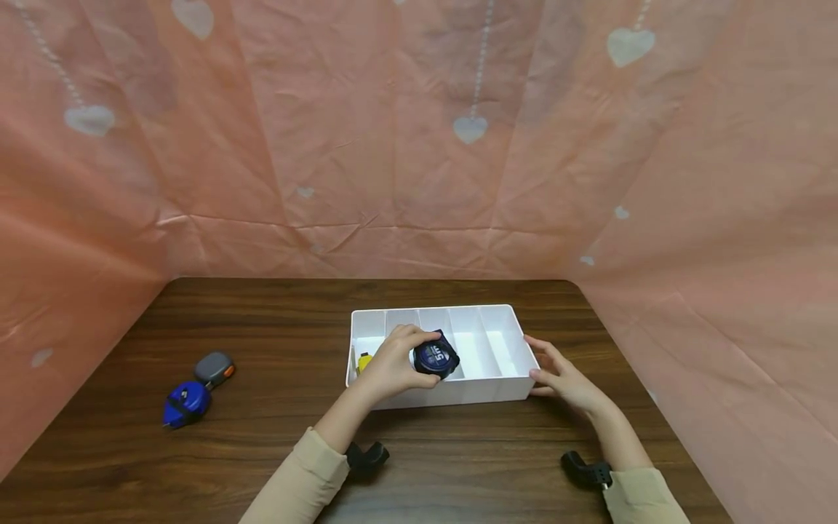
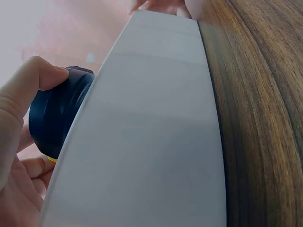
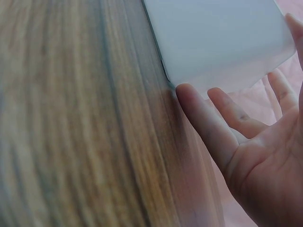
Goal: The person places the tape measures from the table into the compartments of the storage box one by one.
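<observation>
My left hand [image 1: 391, 362] pinches a dark navy tape measure [image 1: 436, 356] marked 5m, thumb on the near side and fingers on the far side. It overlaps the middle compartments of a white divided box [image 1: 452, 393]; in the left wrist view, the box's front wall partly hides the tape measure [image 2: 59, 111]. Something yellow [image 1: 364, 362] shows in the box's left end, partly behind the left hand. At the box's right end, my right hand [image 1: 568, 382] rests its fingertips against the end wall, its fingers fairly straight in the right wrist view.
On the left of the wooden table [image 1: 275, 466] lie a blue tape measure [image 1: 186, 402] and a grey one with an orange button [image 1: 213, 368], close together. Pink curtain [image 1: 366, 160] walls the table's back and sides. Black wrist mounts [image 1: 368, 457] sit under both wrists.
</observation>
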`<act>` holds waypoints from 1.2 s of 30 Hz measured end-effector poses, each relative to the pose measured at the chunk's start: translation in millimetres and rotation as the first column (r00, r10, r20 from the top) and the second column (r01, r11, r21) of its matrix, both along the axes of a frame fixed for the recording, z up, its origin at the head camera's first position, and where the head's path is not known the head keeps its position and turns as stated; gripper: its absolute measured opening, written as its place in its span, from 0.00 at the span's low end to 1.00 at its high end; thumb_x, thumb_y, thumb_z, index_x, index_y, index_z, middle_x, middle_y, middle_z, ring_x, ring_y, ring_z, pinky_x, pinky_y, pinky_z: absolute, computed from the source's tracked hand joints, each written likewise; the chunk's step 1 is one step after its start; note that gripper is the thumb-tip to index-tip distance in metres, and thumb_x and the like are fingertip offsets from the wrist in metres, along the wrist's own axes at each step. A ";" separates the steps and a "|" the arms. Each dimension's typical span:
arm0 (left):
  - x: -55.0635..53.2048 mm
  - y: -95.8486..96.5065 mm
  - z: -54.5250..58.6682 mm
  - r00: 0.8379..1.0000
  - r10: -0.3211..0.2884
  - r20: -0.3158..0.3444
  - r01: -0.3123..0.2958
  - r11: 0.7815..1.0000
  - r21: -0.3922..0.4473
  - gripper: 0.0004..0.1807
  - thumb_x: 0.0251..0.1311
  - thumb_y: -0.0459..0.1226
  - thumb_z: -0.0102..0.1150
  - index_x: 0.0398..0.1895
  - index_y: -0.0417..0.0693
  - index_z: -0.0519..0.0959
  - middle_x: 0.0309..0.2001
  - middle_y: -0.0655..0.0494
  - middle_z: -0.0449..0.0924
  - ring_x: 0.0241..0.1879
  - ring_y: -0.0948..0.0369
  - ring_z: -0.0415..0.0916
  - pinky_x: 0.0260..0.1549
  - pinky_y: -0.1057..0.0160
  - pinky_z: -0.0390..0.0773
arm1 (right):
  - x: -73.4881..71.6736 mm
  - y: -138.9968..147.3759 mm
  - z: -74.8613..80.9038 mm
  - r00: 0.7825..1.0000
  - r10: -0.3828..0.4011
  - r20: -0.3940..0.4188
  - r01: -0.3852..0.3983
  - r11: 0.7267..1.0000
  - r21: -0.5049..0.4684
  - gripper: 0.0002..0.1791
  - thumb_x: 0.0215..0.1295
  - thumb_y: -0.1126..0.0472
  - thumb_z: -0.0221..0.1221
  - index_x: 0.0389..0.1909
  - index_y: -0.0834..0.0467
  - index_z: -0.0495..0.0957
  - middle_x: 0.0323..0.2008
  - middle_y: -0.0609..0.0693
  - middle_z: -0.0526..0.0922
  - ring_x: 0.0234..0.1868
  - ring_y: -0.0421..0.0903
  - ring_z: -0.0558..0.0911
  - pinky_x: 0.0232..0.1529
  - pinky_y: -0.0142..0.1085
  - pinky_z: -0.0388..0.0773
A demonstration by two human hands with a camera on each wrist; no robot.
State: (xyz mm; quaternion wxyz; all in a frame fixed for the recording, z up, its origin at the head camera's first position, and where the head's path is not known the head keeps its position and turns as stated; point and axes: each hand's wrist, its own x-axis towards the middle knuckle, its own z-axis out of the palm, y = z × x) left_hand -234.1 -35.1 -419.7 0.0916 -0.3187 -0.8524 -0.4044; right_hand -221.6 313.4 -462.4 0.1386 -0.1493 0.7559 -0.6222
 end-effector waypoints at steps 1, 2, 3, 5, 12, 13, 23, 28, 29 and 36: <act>-0.1 0.6 0.0 1.000 0.000 -0.003 0.000 1.000 -0.005 0.36 0.34 0.42 0.77 0.55 0.46 0.80 0.43 0.57 0.77 0.48 0.59 0.68 0.46 0.57 0.73 | -0.1 0.2 0.1 1.000 -0.002 -0.001 0.002 1.000 -0.003 0.36 0.72 0.63 0.52 0.74 0.60 0.45 0.63 0.75 0.54 0.54 0.55 0.73 0.45 0.48 0.78; -0.2 1.1 -0.1 1.000 0.000 -0.006 0.000 1.000 -0.010 0.36 0.34 0.42 0.77 0.55 0.46 0.80 0.43 0.57 0.77 0.48 0.59 0.68 0.46 0.57 0.73 | -0.3 0.3 0.3 1.000 -0.003 -0.003 0.003 1.000 -0.004 0.36 0.72 0.63 0.52 0.74 0.60 0.45 0.63 0.75 0.54 0.54 0.54 0.74 0.45 0.48 0.78; -0.5 1.4 -0.4 1.000 0.001 -0.010 -0.001 1.000 -0.015 0.36 0.34 0.42 0.77 0.55 0.47 0.80 0.43 0.58 0.77 0.48 0.59 0.68 0.46 0.57 0.73 | -0.3 0.1 0.4 1.000 -0.004 -0.004 0.004 1.000 -0.005 0.36 0.72 0.63 0.52 0.74 0.59 0.45 0.63 0.75 0.54 0.53 0.53 0.74 0.45 0.48 0.78; -1.0 2.1 -0.8 1.000 0.003 -0.016 -0.004 1.000 -0.028 0.36 0.34 0.42 0.77 0.55 0.47 0.80 0.43 0.58 0.77 0.48 0.60 0.69 0.46 0.57 0.72 | -0.4 0.3 0.1 1.000 0.000 -0.010 -0.001 1.000 -0.006 0.35 0.72 0.63 0.52 0.74 0.60 0.46 0.63 0.76 0.54 0.53 0.53 0.74 0.46 0.48 0.77; -2.0 0.9 -3.1 0.999 0.013 -0.048 -0.016 0.998 -0.061 0.35 0.37 0.44 0.76 0.56 0.48 0.80 0.43 0.58 0.78 0.48 0.60 0.69 0.49 0.56 0.70 | 1.0 0.3 0.0 1.000 0.000 0.000 0.000 1.000 -0.004 0.36 0.72 0.63 0.52 0.74 0.59 0.45 0.64 0.76 0.53 0.54 0.55 0.73 0.45 0.48 0.78; -2.4 0.8 -3.3 0.998 0.013 -0.055 -0.017 0.998 -0.063 0.35 0.37 0.44 0.76 0.55 0.48 0.80 0.44 0.58 0.78 0.48 0.60 0.69 0.49 0.56 0.70 | 1.2 0.4 0.1 1.000 -0.002 0.002 0.002 1.000 -0.004 0.36 0.72 0.63 0.52 0.74 0.59 0.45 0.64 0.75 0.53 0.54 0.55 0.73 0.45 0.48 0.78; -6.1 1.2 -8.1 0.992 -0.049 -0.115 0.031 0.989 -0.147 0.28 0.47 0.43 0.71 0.54 0.47 0.80 0.44 0.59 0.80 0.48 0.60 0.72 0.47 0.56 0.71 | 3.5 0.0 0.2 1.000 0.002 0.002 -0.002 1.000 -0.016 0.36 0.71 0.63 0.53 0.74 0.58 0.46 0.63 0.76 0.53 0.53 0.51 0.74 0.45 0.47 0.78; -5.3 0.4 -7.5 0.987 -0.092 -0.131 0.072 0.987 -0.146 0.18 0.54 0.38 0.67 0.50 0.46 0.83 0.44 0.58 0.83 0.49 0.60 0.74 0.47 0.55 0.72 | 2.7 -0.6 -0.3 1.000 0.012 -0.024 -0.013 1.000 -0.026 0.35 0.72 0.66 0.51 0.73 0.60 0.46 0.62 0.77 0.54 0.53 0.53 0.75 0.45 0.48 0.78; -4.9 0.2 -7.3 0.985 -0.104 -0.134 0.082 0.984 -0.159 0.18 0.55 0.39 0.67 0.50 0.46 0.83 0.45 0.58 0.82 0.50 0.60 0.73 0.47 0.54 0.71 | 2.4 -0.8 -0.4 0.999 0.017 -0.030 -0.018 0.999 -0.030 0.34 0.72 0.66 0.51 0.73 0.60 0.46 0.62 0.77 0.54 0.53 0.53 0.74 0.45 0.48 0.78; -0.9 -2.7 -5.6 0.983 -0.104 -0.148 0.073 0.976 -0.206 0.18 0.58 0.42 0.65 0.51 0.48 0.82 0.49 0.58 0.81 0.54 0.60 0.71 0.49 0.51 0.69 | 2.4 -2.4 0.1 1.000 0.021 -0.023 -0.021 0.999 -0.032 0.35 0.72 0.65 0.51 0.73 0.60 0.45 0.62 0.77 0.54 0.53 0.51 0.74 0.45 0.47 0.78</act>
